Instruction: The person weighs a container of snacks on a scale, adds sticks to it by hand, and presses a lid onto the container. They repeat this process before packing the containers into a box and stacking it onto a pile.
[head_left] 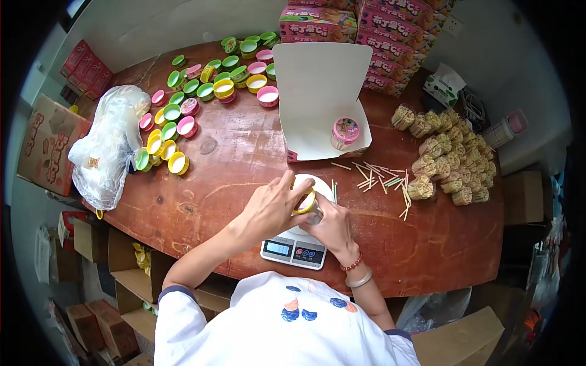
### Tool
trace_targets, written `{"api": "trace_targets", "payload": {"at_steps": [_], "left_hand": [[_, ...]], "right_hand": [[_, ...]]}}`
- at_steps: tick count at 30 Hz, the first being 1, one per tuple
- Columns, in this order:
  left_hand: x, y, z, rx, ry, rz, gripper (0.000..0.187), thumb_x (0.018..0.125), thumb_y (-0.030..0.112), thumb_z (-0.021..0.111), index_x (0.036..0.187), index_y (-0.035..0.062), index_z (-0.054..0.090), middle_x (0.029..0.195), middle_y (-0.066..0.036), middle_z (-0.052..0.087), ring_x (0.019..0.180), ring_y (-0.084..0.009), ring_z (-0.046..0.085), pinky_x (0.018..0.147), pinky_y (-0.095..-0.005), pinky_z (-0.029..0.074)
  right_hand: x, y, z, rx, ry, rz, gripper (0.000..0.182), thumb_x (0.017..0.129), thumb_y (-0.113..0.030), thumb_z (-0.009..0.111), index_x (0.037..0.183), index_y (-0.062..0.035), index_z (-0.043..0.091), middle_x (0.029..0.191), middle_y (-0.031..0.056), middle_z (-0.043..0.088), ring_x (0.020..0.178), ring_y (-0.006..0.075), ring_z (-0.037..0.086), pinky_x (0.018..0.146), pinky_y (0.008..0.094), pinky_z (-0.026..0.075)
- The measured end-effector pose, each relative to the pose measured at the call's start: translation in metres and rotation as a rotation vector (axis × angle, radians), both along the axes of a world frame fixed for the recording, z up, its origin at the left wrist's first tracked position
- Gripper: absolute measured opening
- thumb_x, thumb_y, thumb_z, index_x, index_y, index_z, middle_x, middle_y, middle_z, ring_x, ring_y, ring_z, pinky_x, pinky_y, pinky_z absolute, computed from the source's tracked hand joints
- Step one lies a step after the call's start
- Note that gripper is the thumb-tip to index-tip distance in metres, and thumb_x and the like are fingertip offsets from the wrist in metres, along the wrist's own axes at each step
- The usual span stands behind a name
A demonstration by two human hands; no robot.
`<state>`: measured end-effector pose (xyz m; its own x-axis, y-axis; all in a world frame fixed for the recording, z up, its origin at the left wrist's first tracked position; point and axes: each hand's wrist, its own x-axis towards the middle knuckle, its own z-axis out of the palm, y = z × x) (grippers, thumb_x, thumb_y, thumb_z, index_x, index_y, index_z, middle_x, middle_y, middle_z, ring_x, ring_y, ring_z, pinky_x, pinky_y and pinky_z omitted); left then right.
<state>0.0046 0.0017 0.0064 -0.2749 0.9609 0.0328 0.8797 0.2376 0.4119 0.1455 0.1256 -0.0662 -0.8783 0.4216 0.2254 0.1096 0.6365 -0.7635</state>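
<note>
My left hand (273, 204) is closed around a yellow cup (306, 202), held tilted above the kitchen scale (293, 249). On the cup's right side my right hand (329, 222) has its fingers closed near a clear, glossy item that I cannot make out. The scale's round white plate is partly hidden under both hands, and its display is lit. Just beyond stands an open white box (320, 91) with one pink-lidded cup (345, 133) inside. A few thin sticks (334, 190) show right behind my right hand.
Many green, yellow and pink cups (206, 91) spread over the table's back left, beside a plastic bag (110, 146). Loose sticks (381, 177) and bundled sticks (452, 158) lie to the right. Stacked pink boxes (390, 46) and a tissue pack (444, 85) stand at the back.
</note>
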Motion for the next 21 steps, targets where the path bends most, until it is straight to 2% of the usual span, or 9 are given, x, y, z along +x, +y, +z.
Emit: {"api": "trace_targets", "payload": {"at_steps": [6, 8, 12, 13, 15, 17, 19, 20, 21], "left_hand": [[-0.018, -0.009, -0.003, 0.199, -0.335, 0.078, 0.058, 0.087, 0.03, 0.077, 0.133, 0.0086, 0.049, 0.118, -0.019, 0.057, 0.104, -0.0398, 0.065, 0.088, -0.0462, 0.055], [-0.017, -0.01, -0.002, 0.307, -0.377, 0.039, 0.058, 0.087, 0.03, 0.077, 0.133, 0.0074, 0.049, 0.116, -0.018, 0.058, 0.104, -0.0374, 0.065, 0.088, -0.045, 0.054], [-0.004, -0.009, -0.006, 0.453, -0.507, 0.011, 0.048, 0.095, 0.034, 0.066, 0.129, 0.0025, 0.052, 0.115, -0.017, 0.058, 0.104, -0.0326, 0.062, 0.091, -0.0416, 0.051], [-0.002, -0.006, -0.008, 0.513, -0.537, 0.026, 0.045, 0.099, 0.036, 0.061, 0.127, 0.0018, 0.054, 0.116, -0.017, 0.058, 0.104, -0.0326, 0.061, 0.091, -0.0411, 0.05], [0.004, 0.0, -0.006, 0.558, -0.475, 0.067, 0.044, 0.104, 0.04, 0.049, 0.123, 0.0006, 0.056, 0.115, -0.017, 0.058, 0.103, -0.0319, 0.06, 0.091, -0.0405, 0.049], [0.012, 0.0, -0.005, 0.348, -0.912, 0.308, 0.046, 0.106, 0.042, 0.044, 0.123, 0.0007, 0.056, 0.113, -0.017, 0.057, 0.103, -0.0335, 0.06, 0.091, -0.0413, 0.048], [0.013, 0.002, -0.006, 0.379, -0.842, 0.275, 0.045, 0.101, 0.041, 0.053, 0.123, 0.0024, 0.057, 0.112, -0.018, 0.056, 0.102, -0.0344, 0.061, 0.088, -0.0433, 0.051], [0.012, 0.003, -0.007, 0.508, -0.596, 0.147, 0.046, 0.097, 0.042, 0.058, 0.122, 0.0034, 0.058, 0.112, -0.018, 0.056, 0.102, -0.0348, 0.062, 0.086, -0.0443, 0.052], [0.011, 0.003, -0.008, 0.629, -0.349, 0.018, 0.048, 0.093, 0.042, 0.063, 0.122, 0.0044, 0.059, 0.112, -0.018, 0.056, 0.102, -0.0352, 0.063, 0.084, -0.0453, 0.054]], "right_hand": [[0.006, 0.005, 0.005, -0.273, 0.061, -0.082, 0.066, 0.084, -0.041, 0.084, 0.129, 0.0009, 0.059, 0.105, 0.0184, 0.075, 0.095, 0.0275, 0.076, 0.08, 0.0377, 0.06], [0.007, 0.008, -0.005, -0.55, 0.242, -0.038, 0.07, 0.087, -0.052, 0.079, 0.127, 0.0018, 0.058, 0.11, 0.0158, 0.074, 0.097, 0.023, 0.074, 0.081, 0.0349, 0.059], [0.019, 0.001, -0.004, -1.176, 0.092, 0.166, 0.072, 0.09, -0.061, 0.071, 0.125, 0.0006, 0.056, 0.111, 0.0105, 0.07, 0.104, 0.0202, 0.07, 0.089, 0.0325, 0.056], [0.01, -0.005, 0.003, -1.044, 0.259, 0.143, 0.066, 0.088, -0.052, 0.079, 0.124, -0.0007, 0.056, 0.108, 0.0094, 0.07, 0.097, 0.0175, 0.07, 0.082, 0.0311, 0.057], [-0.001, -0.004, 0.013, -0.201, 0.444, -0.04, 0.064, 0.083, -0.047, 0.084, 0.121, -0.0029, 0.056, 0.097, 0.0067, 0.069, 0.075, 0.01, 0.068, 0.063, 0.0245, 0.054], [0.008, -0.006, 0.028, -0.155, 0.399, -0.091, 0.059, 0.078, -0.032, 0.089, 0.117, -0.0004, 0.058, 0.097, 0.0101, 0.072, 0.09, 0.0175, 0.073, 0.076, 0.0312, 0.059], [0.01, -0.003, 0.022, -0.295, 0.361, -0.095, 0.056, 0.082, -0.037, 0.086, 0.113, 0.0007, 0.059, 0.093, 0.0079, 0.071, 0.086, 0.0174, 0.072, 0.074, 0.0303, 0.058], [0.004, -0.002, 0.018, -0.481, 0.417, -0.032, 0.054, 0.089, -0.042, 0.078, 0.119, -0.0012, 0.061, 0.093, 0.0051, 0.071, 0.076, 0.0128, 0.07, 0.059, 0.0245, 0.056], [0.007, -0.005, 0.019, -0.976, 0.313, -0.038, 0.052, 0.093, -0.051, 0.067, 0.117, -0.0041, 0.063, 0.088, 0.0025, 0.069, 0.068, 0.009, 0.066, 0.053, 0.0221, 0.05]]}}
